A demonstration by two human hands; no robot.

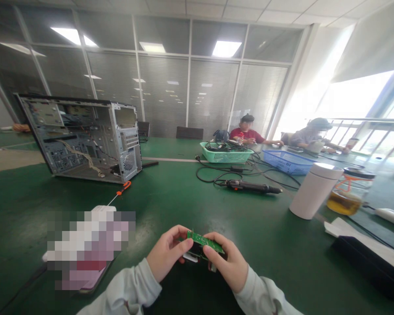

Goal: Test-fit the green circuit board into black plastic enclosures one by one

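Observation:
A small green circuit board [204, 241] with a dark part under it is held between both hands, low in the middle, just above the green table [170, 201]. My left hand [166, 257] is curled round its left end. My right hand [227, 263] grips its right end, thumb on top. Both hands are closed on the board.
An open computer case [82, 138] stands at the back left, an orange-handled screwdriver [120, 192] in front of it. An electric screwdriver [252, 187] with cables, a green basket [226, 154], a blue basket [287, 161], a white cup [313, 190] and a glass jar [350, 192] lie right. Two people sit far off.

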